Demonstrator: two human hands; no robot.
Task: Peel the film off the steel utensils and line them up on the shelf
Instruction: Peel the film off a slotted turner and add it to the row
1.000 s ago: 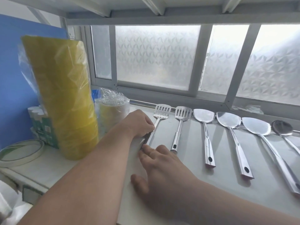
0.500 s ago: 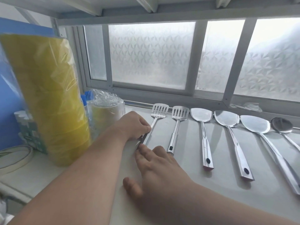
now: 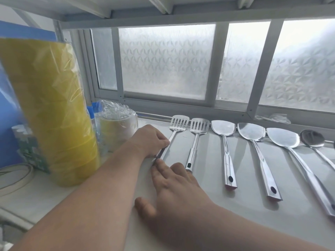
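The left hand point(image 3: 151, 140) grips the handle of the leftmost slotted spatula point(image 3: 174, 132) lying on the shelf point(image 3: 208, 200); the right hand point(image 3: 174, 185), fingers spread flat, seems to touch its end. A nudge could knock the neighbouring spatula point(image 3: 196, 136) askew.

A pale grey shelf top point(image 3: 208, 178) is seen, and on it a row of silver steel utensils: two slotted turners point(image 3: 178, 123), each marked by a pattern of parallel slits, three plain mirror-bright spatulas point(image 3: 223, 128) and a darker grey spoon bowl point(image 3: 311, 138). A small black hole is shown near the end of several handles. A tall stack wrapped in clear film point(image 3: 52, 109) is coloured bright yellow. A blue panel point(image 3: 10, 113) is seen behind it. The frosted window panes point(image 3: 165, 60) are patterned with a repeating white pinwheel relief, and are framed in light grey.
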